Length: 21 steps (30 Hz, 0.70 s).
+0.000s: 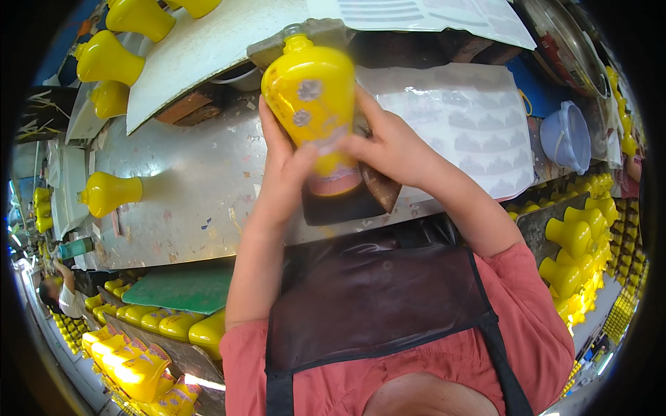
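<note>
A glossy yellow vase (309,80) with a narrow neck and wide shoulders leans in front of me, neck pointing away. Greyish flower-like patterns show on its side, and a pink band (336,182) runs around its foot. My left hand (283,161) is closed along the vase's left side, thumb on its lower front. From the right, my right hand (385,144) grips the other side, its thumb pressed on the lower body; some fingers of both hands are hidden behind the vase. Brownish block-like supports (380,188) lie behind and below it.
Printed decal sheets (479,132) lie on the metal worktable (184,232) to the right. Another yellow vase (111,194) lies at the left. A pale blue bucket (565,139) stands at far right. Rows of yellow vases (572,232) flank me; a person (59,295) is at far left.
</note>
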Each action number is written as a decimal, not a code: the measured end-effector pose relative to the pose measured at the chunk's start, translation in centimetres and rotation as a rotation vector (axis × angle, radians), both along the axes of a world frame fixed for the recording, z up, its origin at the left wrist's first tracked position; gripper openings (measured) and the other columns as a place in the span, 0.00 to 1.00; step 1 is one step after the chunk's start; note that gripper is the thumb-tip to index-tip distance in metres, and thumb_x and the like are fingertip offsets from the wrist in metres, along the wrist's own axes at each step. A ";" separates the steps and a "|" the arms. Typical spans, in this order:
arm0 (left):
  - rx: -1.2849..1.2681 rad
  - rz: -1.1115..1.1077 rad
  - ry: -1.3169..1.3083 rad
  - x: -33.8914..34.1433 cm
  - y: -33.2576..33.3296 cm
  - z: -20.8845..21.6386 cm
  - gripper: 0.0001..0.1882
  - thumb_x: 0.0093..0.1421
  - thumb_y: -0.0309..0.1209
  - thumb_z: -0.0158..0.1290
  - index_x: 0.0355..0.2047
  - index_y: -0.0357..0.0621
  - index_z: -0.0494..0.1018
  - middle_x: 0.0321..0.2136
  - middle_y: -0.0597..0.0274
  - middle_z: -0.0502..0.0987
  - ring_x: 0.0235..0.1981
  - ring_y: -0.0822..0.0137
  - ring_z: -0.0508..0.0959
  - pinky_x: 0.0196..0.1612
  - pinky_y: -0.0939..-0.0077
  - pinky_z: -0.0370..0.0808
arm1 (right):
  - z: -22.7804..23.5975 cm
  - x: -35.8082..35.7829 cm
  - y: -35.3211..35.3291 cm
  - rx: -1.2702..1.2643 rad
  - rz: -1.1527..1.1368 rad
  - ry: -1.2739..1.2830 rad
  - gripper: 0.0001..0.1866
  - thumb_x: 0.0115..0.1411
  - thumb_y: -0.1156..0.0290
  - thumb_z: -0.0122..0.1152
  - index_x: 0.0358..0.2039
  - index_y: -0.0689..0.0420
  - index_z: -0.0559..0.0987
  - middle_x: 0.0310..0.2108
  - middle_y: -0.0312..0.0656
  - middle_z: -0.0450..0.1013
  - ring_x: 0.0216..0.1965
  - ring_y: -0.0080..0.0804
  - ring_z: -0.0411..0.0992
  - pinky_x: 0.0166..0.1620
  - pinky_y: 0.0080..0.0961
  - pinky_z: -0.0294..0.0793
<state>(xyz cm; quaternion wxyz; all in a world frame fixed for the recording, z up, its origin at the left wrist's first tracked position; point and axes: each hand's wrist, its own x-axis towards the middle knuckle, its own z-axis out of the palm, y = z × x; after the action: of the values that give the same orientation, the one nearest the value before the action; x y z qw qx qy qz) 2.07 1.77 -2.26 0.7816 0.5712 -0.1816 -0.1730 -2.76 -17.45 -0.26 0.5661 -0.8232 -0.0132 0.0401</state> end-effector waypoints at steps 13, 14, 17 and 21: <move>0.367 0.004 -0.160 0.4 0.7 -0.1 0.54 0.64 0.38 0.58 0.75 0.35 0.31 0.64 0.40 0.65 0.63 0.51 0.71 0.63 0.63 0.69 | 0.7 0.2 0.9 -0.145 -0.043 0.071 0.39 0.66 0.48 0.59 0.67 0.59 0.60 0.50 0.60 0.77 0.51 0.61 0.77 0.51 0.44 0.76; 0.375 -0.003 -0.186 0.5 0.8 -0.2 0.54 0.64 0.38 0.58 0.75 0.36 0.31 0.66 0.41 0.63 0.65 0.51 0.69 0.65 0.63 0.67 | 0.7 0.2 0.9 -0.165 -0.048 0.059 0.39 0.65 0.48 0.60 0.67 0.58 0.59 0.50 0.60 0.77 0.51 0.61 0.77 0.52 0.44 0.76; 0.300 -0.028 -0.204 0.8 1.1 -0.6 0.53 0.65 0.35 0.56 0.76 0.38 0.29 0.70 0.43 0.58 0.69 0.54 0.63 0.69 0.63 0.61 | 0.2 0.3 0.6 -0.096 -0.043 0.008 0.37 0.67 0.53 0.58 0.69 0.57 0.58 0.50 0.57 0.78 0.50 0.56 0.78 0.53 0.43 0.76; 0.139 -0.083 -0.044 0.6 1.7 -1.0 0.51 0.67 0.31 0.53 0.77 0.44 0.27 0.73 0.48 0.52 0.72 0.56 0.57 0.72 0.63 0.56 | -0.9 0.0 -1.0 0.178 -0.025 0.091 0.36 0.69 0.60 0.55 0.74 0.54 0.56 0.44 0.48 0.79 0.42 0.43 0.79 0.46 0.37 0.77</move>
<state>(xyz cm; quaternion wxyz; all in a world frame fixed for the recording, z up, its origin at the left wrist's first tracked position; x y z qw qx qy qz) 2.66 3.45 -3.25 0.7282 0.6195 -0.2098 -0.2048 -2.75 -18.50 -1.16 0.6377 -0.7670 0.0192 0.0692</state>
